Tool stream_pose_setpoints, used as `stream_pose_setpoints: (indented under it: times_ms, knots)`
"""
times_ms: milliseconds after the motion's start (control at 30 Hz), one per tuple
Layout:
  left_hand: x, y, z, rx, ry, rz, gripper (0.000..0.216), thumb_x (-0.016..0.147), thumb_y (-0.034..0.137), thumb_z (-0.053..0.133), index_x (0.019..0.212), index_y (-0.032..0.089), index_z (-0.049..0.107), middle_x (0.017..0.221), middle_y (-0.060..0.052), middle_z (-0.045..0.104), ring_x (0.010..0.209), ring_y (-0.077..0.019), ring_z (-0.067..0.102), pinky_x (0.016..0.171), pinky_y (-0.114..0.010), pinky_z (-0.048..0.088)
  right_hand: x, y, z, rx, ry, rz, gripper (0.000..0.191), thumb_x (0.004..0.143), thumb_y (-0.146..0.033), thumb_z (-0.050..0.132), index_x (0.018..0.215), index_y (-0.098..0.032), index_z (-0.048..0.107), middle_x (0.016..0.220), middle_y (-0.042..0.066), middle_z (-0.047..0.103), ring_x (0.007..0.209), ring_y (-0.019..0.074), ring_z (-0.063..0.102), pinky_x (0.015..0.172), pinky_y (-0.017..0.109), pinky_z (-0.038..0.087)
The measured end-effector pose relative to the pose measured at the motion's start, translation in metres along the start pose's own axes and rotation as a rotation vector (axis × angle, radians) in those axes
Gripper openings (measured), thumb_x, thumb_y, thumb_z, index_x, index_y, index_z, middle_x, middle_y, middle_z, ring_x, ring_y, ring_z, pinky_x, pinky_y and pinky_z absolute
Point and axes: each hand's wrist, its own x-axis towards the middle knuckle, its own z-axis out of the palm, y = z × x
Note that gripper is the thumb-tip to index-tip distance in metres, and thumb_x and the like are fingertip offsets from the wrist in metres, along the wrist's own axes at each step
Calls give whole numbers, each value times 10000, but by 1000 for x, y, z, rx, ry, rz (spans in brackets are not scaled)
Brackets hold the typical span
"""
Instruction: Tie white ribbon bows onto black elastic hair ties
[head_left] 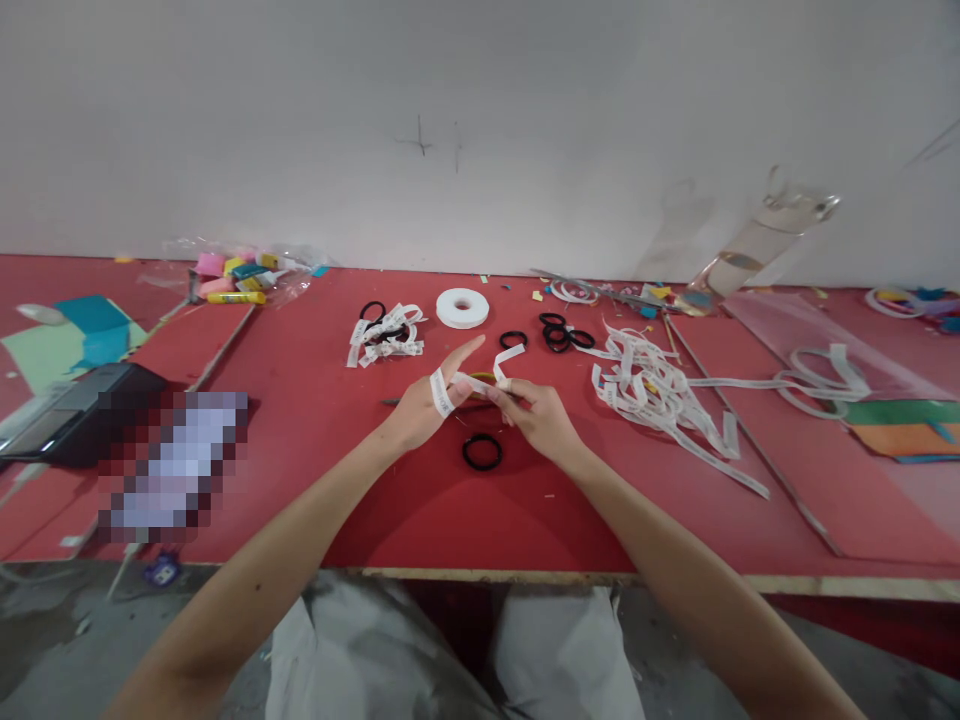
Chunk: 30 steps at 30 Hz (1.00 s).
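White ribbon (441, 391) is circling the left hand (421, 410), thumb and index standing apart; right hand (536, 412) is pinching ribbon, ideally keeping it flat, untwisted.

We are working in a craft workshop, a red table (525, 520) bearing tangled ribbon (649, 392), a white roll (463, 320) and paper scraps (538, 296), bare grey floor (45, 640) showing below.

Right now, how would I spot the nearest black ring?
On the red table, find the left hand and right hand, close together. The black ring lies just this side of them, by itself; the other black rings sit beyond, toward the wall.
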Motion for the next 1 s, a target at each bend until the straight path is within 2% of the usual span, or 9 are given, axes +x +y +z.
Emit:
stream_pose_setpoints:
  times_ms: [67, 133, 200, 300, 433, 567, 667, 767, 1000]
  knots:
    - [-2, 4, -2, 147, 16, 20, 797, 888, 680, 431, 1516, 206, 303, 767, -4, 592, 724, -168, 505, 709, -256, 357, 0, 1, 0, -21, 17, -16, 371, 942, -486, 522, 756, -186, 639, 555, -17, 559, 568, 125, 524, 602, 244, 400]
    - [-3, 6, -3, 258, 31, 31, 820, 882, 645, 484, 1536, 209, 249, 805, -4, 613, 729, -172, 541, 705, -251, 363, 1, 2, 1, -36, 31, -50, 366, 939, -477, 528, 736, -192, 636, 573, -5, 580, 595, 138, 542, 653, 261, 439]
    - [-3, 8, -3, 367, 70, 15, 839, 880, 625, 504, 1546, 208, 210, 818, -4, 621, 699, -168, 557, 671, -242, 358, 1, 4, 2, -50, 33, -90, 372, 939, -457, 535, 685, -201, 623, 562, -4, 578, 627, 150, 559, 798, 306, 482]
    - [-1, 8, -3, 510, 125, -37, 841, 887, 615, 495, 1552, 207, 183, 837, -10, 659, 700, -172, 597, 641, -232, 360, 0, 5, 4, -69, 28, -133, 326, 939, -407, 551, 689, -218, 640, 513, -21, 545, 686, 169, 588, 1050, 406, 420]
    - [3, 4, -5, 662, 183, -105, 865, 894, 639, 463, 1556, 178, 152, 860, -30, 714, 773, -192, 660, 607, -228, 358, -4, -1, 4, -24, -84, -195, 265, 956, -365, 534, 794, -230, 696, 496, -39, 565, 653, 161, 609, 1119, 443, 384]
    - [5, 2, -7, 849, 179, -169, 918, 895, 700, 393, 1553, 118, 128, 807, -52, 726, 774, -222, 690, 567, -245, 324, -10, -11, 4, 65, -228, -228, 314, 968, -402, 509, 823, -220, 719, 515, -22, 626, 693, 161, 648, 1017, 389, 473]
    - [4, 3, -7, 962, 142, -197, 965, 872, 754, 359, 1542, 87, 169, 741, -64, 722, 730, -247, 697, 556, -259, 309, -14, -15, 3, 170, -303, -173, 335, 960, -428, 521, 849, -192, 731, 543, -5, 651, 607, 130, 627, 778, 283, 539]
    - [4, 6, -6, 1006, 83, -199, 971, 875, 765, 322, 1541, 72, 181, 720, -70, 719, 714, -263, 696, 560, -267, 310, -16, -17, 1, 285, -380, -84, 348, 954, -438, 527, 909, -160, 731, 571, 4, 666, 550, 104, 612, 591, 211, 499]
    - [7, 9, -1, 1066, 24, -327, 1048, 846, 797, 318, 1553, 46, 131, 749, -106, 725, 751, -304, 706, 599, -285, 354, -18, -22, -1, 349, -519, -27, 341, 921, -445, 580, 888, -145, 739, 646, 36, 723, 553, 86, 607, 551, 177, 478]
